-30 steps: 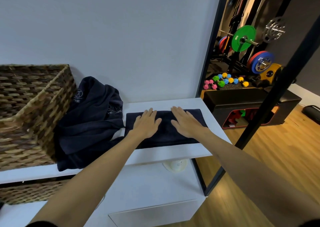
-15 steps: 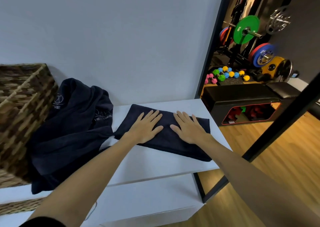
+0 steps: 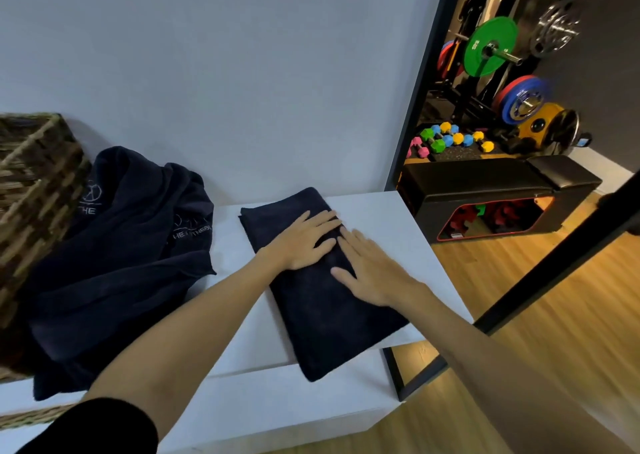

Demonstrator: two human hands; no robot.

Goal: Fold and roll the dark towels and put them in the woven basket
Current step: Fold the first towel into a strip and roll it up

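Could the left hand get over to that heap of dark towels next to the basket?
Probably yes. The left hand lies flat on the folded towel, holding nothing, and only bare white shelf top separates it from the towel heap.

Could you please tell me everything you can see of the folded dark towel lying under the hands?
The folded towel is a dark navy, soft-looking cloth, folded into a long flat strip. It lies diagonally on the white shelf top, its far end near the wall, its near end hanging slightly over the front edge. The left hand and the right hand both press flat on its upper half, fingers straight. It lies apart from the heap of unfolded dark towels to its left.
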